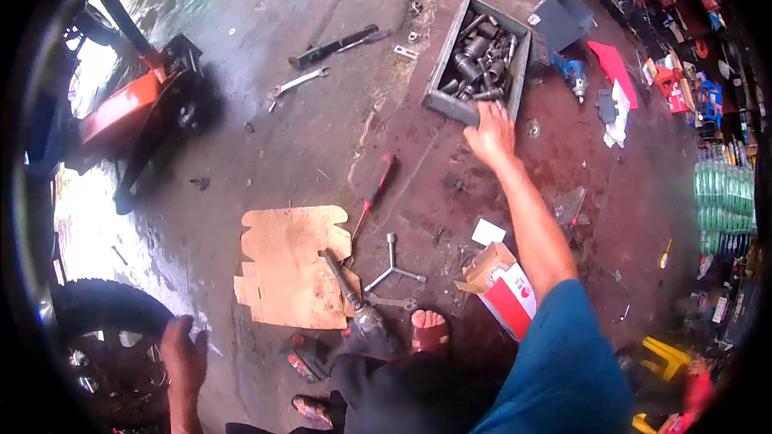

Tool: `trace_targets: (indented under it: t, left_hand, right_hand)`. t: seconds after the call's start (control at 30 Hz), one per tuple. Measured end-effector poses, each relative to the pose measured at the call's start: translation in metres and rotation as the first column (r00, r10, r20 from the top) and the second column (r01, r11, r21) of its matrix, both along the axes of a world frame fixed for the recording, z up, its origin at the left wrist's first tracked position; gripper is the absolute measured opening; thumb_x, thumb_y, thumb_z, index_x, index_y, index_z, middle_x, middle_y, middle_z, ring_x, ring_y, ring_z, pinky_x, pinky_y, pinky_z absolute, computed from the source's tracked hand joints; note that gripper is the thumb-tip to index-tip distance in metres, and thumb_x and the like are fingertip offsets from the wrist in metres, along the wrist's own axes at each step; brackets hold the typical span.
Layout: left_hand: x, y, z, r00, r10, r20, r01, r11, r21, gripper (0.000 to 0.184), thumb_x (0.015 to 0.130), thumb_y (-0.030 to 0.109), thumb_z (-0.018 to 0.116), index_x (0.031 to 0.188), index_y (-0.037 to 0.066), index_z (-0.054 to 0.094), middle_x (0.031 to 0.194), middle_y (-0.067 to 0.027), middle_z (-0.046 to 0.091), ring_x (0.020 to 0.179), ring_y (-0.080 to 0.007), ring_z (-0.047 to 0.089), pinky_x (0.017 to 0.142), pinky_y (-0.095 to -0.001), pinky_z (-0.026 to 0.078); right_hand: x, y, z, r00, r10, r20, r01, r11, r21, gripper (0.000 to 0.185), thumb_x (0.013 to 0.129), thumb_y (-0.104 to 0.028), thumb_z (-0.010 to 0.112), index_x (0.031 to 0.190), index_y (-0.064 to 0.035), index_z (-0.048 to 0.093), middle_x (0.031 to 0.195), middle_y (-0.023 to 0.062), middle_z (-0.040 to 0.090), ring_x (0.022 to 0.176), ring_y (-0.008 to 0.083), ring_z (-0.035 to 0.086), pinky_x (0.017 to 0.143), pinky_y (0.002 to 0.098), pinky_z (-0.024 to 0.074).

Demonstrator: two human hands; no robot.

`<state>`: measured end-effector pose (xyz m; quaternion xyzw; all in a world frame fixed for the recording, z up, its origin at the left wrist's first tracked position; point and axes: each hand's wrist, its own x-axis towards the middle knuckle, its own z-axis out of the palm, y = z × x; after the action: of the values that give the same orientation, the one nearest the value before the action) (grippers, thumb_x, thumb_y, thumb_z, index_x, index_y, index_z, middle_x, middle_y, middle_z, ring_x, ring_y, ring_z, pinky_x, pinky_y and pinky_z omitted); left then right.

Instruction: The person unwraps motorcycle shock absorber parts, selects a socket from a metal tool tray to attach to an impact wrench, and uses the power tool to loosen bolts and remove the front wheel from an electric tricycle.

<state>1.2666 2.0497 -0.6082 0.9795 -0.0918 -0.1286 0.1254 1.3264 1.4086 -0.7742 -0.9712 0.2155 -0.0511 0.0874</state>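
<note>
My right hand (492,138) is at the near end of a grey metal box (452,106). Its fingers hook over the rim and the thumb stays outside. Inside the box lie several dark sockets (474,60), one close to my fingertips. Lower left, my left hand (183,358) hangs with thumb and fingers apart, holding nothing, beside a black tyre (112,305). Between my hands on the floor are a flattened piece of cardboard (289,265), a red-and-black screwdriver (378,185), a three-way socket wrench (392,267) and an open-ended spanner (392,302).
A red-and-white carton (511,301) stands open below my right arm. Near the box lies a blue power tool (576,79). An orange machine part (125,104) is at left. Farther off are a spanner (301,80) and a dark bar (330,47). Green bottles (724,197) line the right.
</note>
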Motion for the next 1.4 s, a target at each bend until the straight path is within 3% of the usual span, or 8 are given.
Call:
trace_targets:
  t: [0.27,0.6,0.77,0.87,1.1,1.27,1.33,1.4]
  left_hand:
    - [-0.004,-0.125,-0.039,0.819,-0.504,-0.276,0.484,0.864,-0.140,0.030,0.074,0.014,0.069,0.101,0.003,0.059,0.092,-0.0170,0.061,0.086,-0.0380,0.060,0.074,-0.0463,0.049]
    - [-0.047,-0.151,-0.128,0.825,-0.425,-0.373,0.364,0.904,-0.224,0.029,0.080,0.021,0.067,0.103,0.005,0.061,0.091,-0.0153,0.061,0.086,-0.0348,0.061,0.076,-0.0435,0.049]
    - [-0.069,-0.153,-0.125,0.790,-0.415,-0.452,0.336,0.909,-0.247,0.034,0.079,0.022,0.067,0.109,0.007,0.060,0.095,-0.0154,0.062,0.088,-0.0351,0.062,0.076,-0.0439,0.050]
    - [-0.092,-0.142,-0.128,0.721,-0.539,-0.436,0.435,0.842,-0.320,0.046,0.078,0.027,0.068,0.117,0.005,0.056,0.101,-0.0166,0.058,0.092,-0.0351,0.059,0.079,-0.0434,0.049]
    - [-0.136,-0.134,-0.136,0.788,-0.474,-0.393,0.405,0.880,-0.249,0.066,0.078,0.031,0.067,0.134,0.004,0.044,0.117,-0.0173,0.053,0.102,-0.0372,0.055,0.089,-0.0439,0.045]
    - [-0.133,-0.136,-0.131,0.719,-0.436,-0.542,0.422,0.893,-0.158,0.068,0.079,0.032,0.067,0.136,0.005,0.042,0.116,-0.0171,0.054,0.101,-0.0357,0.055,0.089,-0.0428,0.045]
    - [-0.131,-0.137,-0.130,0.718,-0.449,-0.531,0.436,0.886,-0.159,0.070,0.078,0.032,0.068,0.136,0.005,0.042,0.114,-0.0169,0.055,0.100,-0.0351,0.055,0.088,-0.0421,0.046]
    - [-0.131,-0.135,-0.135,0.717,-0.468,-0.517,0.442,0.878,-0.182,0.073,0.076,0.033,0.070,0.136,0.004,0.042,0.111,-0.0168,0.055,0.099,-0.0346,0.056,0.087,-0.0415,0.047]
  right_hand:
    - [-0.138,0.148,0.013,1.000,0.025,-0.013,-0.023,0.988,0.152,0.047,0.079,-0.019,0.063,0.123,-0.0026,0.055,0.114,0.0189,0.053,0.109,0.0362,0.047,0.094,0.0501,0.0356]
    - [-0.207,0.202,0.044,0.999,0.028,0.030,-0.040,0.834,0.551,0.041,0.081,-0.019,0.066,0.119,-0.0040,0.058,0.115,0.0158,0.057,0.109,0.0348,0.051,0.095,0.0457,0.0402]
    - [-0.180,0.118,0.035,0.999,-0.047,0.003,0.045,0.972,0.230,0.036,0.080,-0.017,0.067,0.113,-0.0045,0.059,0.118,0.0160,0.056,0.111,0.0349,0.050,0.094,0.0461,0.0386]
    - [-0.162,0.099,0.026,0.978,0.206,-0.018,-0.204,0.977,0.061,0.044,0.077,-0.018,0.069,0.118,-0.0060,0.057,0.118,0.0152,0.055,0.114,0.0336,0.049,0.096,0.0442,0.0378]
    - [-0.143,0.076,0.006,0.935,0.343,-0.086,-0.329,0.933,0.144,0.042,0.075,-0.017,0.072,0.114,-0.0085,0.059,0.110,0.0125,0.058,0.109,0.0331,0.054,0.089,0.0440,0.0444]
    - [-0.158,0.052,0.015,0.982,-0.158,0.104,0.079,0.842,0.533,0.043,0.085,-0.026,0.067,0.120,-0.0042,0.055,0.117,0.0190,0.058,0.113,0.0373,0.054,0.098,0.0417,0.0406]
    - [-0.164,0.038,0.011,0.936,-0.299,0.187,0.138,0.799,0.586,0.044,0.088,-0.028,0.065,0.123,-0.0036,0.053,0.122,0.0214,0.056,0.117,0.0374,0.051,0.099,0.0412,0.0396]
    - [-0.157,0.043,0.040,0.973,-0.182,0.139,0.118,0.918,0.380,0.048,0.088,-0.028,0.064,0.125,-0.0013,0.051,0.122,0.0232,0.054,0.117,0.0384,0.050,0.100,0.0429,0.0390]
